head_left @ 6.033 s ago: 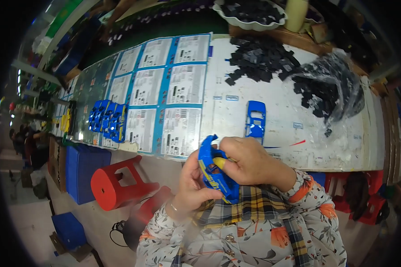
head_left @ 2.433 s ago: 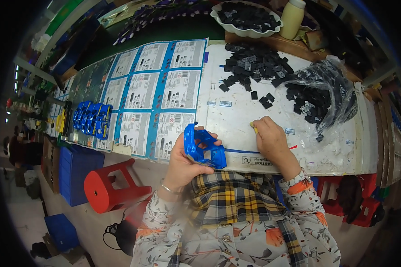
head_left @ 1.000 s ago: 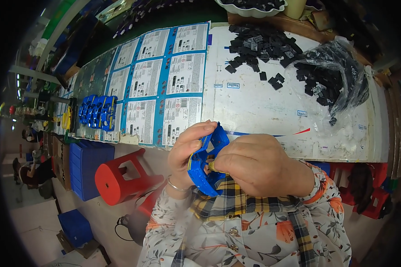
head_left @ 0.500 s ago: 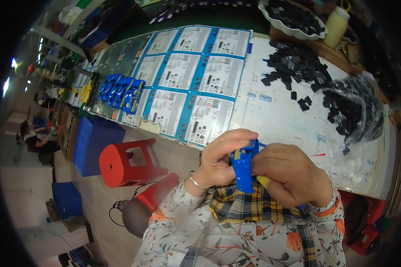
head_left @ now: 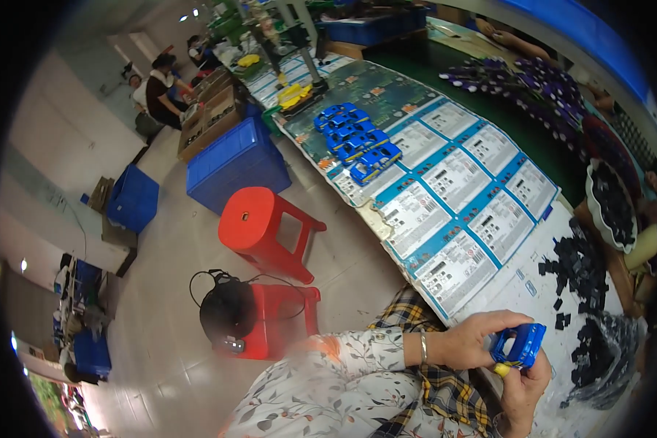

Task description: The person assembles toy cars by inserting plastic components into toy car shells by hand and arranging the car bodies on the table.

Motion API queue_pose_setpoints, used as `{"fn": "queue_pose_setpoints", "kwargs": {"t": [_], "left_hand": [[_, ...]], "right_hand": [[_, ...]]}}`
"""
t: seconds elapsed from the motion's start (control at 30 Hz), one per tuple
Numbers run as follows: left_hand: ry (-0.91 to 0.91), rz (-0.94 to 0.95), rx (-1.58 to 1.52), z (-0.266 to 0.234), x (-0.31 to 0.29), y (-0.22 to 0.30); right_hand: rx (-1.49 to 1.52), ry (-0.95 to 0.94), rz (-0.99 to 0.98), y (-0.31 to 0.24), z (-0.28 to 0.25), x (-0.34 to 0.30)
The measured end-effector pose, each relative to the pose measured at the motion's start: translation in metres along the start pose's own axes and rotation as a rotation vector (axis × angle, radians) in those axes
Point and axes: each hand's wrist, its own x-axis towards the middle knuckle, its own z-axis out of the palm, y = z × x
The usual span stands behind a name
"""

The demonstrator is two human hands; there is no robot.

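Note:
My left hand (head_left: 469,342), with a bracelet at its wrist, grips a blue plastic toy car body (head_left: 527,344) by its left side. Openings show in the shell, which is held tilted over the table's near edge. From below, my right hand (head_left: 524,394) also holds the car body, its fingers along the right side. A yellow patch (head_left: 501,370) shows at the right thumb's tip; whether it is a finger cover is unclear. Further off, several blue toy car bodies (head_left: 358,142) stand in a row on the printed sheet (head_left: 452,175).
Small black parts (head_left: 580,266) lie heaped on the table, beside a clear plastic bag (head_left: 617,358) and a white scalloped bowl (head_left: 595,201) of similar parts. Left of the table stand a red stool (head_left: 248,219) and a blue crate (head_left: 237,171). Other people (head_left: 160,91) sit further back.
My view has swung left, so hands and table now appear further right. The car body has been turned in my hands and is still held by both.

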Motion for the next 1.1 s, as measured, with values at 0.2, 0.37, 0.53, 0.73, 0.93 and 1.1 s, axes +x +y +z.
{"fn": "queue_pose_setpoints", "kwargs": {"t": [0.2,0.37,0.53,0.73,0.93,1.1], "left_hand": [[-0.061,-0.102,-0.008,-0.003,0.002,0.004],[-0.051,-0.117,0.044,0.002,0.001,0.000],[-0.094,-0.093,0.050,0.004,-0.001,-0.002],[-0.010,-0.286,0.136,-0.019,-0.013,-0.013],[0.117,-0.532,-0.421,-0.009,-0.005,-0.009],[0.220,-0.510,-0.455,-0.012,-0.013,-0.016]], "right_hand": [[0.332,-0.035,0.215,0.015,-0.010,0.008],[0.219,-0.067,0.333,-0.002,-0.015,0.001],[0.248,0.006,0.222,0.011,-0.008,-0.002],[0.204,-0.157,0.292,0.023,0.011,0.020],[0.167,-0.109,0.169,0.035,-0.020,0.008],[-0.722,0.376,0.038,0.103,-0.111,-0.004]]}}
